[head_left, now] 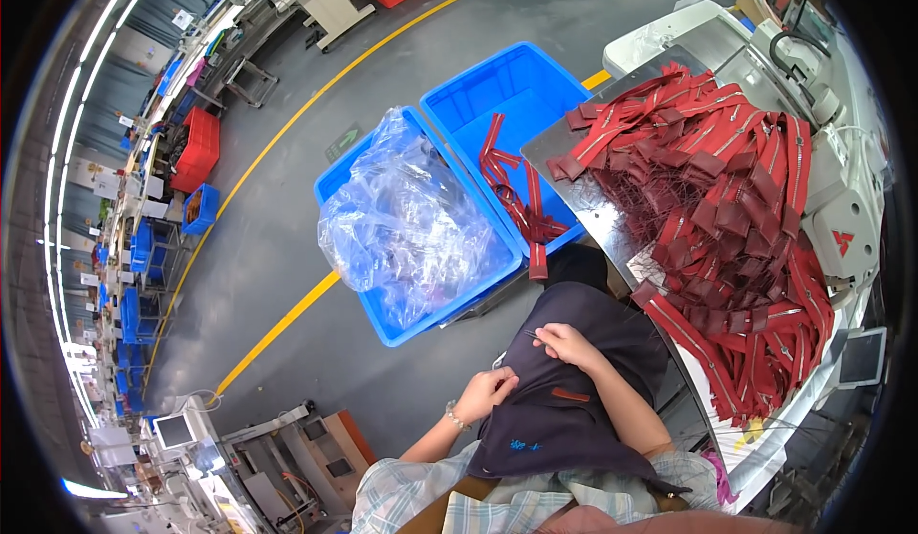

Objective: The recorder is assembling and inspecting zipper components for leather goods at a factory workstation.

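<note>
A dark navy cloth (583,391) lies over my lap. My left hand (488,392) pinches its left edge, a bracelet on the wrist. My right hand (566,343) rests on top of the cloth with fingers closed around what looks like a thin needle or thread at the fabric. A heap of red zipper strips (736,218) covers the metal worktable (583,204) to my right.
Two blue plastic bins stand on the grey floor ahead: the near bin (406,319) holds a crumpled clear plastic bag (402,218), the far bin (507,85) has red zipper strips hanging over its rim. A white sewing machine (813,104) sits behind the pile.
</note>
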`<action>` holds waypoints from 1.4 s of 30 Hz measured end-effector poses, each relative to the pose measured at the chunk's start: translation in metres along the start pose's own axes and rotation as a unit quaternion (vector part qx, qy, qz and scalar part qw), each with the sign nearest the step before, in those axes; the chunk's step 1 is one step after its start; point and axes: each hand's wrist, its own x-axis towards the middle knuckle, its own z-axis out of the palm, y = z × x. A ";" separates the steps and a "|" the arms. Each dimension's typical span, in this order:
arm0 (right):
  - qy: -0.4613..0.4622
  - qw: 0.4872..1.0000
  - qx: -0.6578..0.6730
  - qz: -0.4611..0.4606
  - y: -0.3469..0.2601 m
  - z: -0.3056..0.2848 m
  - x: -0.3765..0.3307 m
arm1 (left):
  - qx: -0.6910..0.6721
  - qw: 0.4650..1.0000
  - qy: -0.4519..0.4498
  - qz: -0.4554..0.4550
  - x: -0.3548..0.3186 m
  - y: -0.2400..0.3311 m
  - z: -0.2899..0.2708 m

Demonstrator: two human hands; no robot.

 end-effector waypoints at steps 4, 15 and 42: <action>-0.013 1.000 0.020 0.004 0.001 0.007 0.004 | -0.002 1.000 0.012 0.009 0.000 -0.003 0.002; 0.029 0.990 -0.135 0.010 -0.008 0.002 0.000 | 0.125 0.987 0.028 0.092 -0.002 0.000 -0.002; 0.026 0.995 -0.094 0.009 0.009 0.005 0.034 | 0.258 0.955 0.007 0.146 0.004 0.000 -0.006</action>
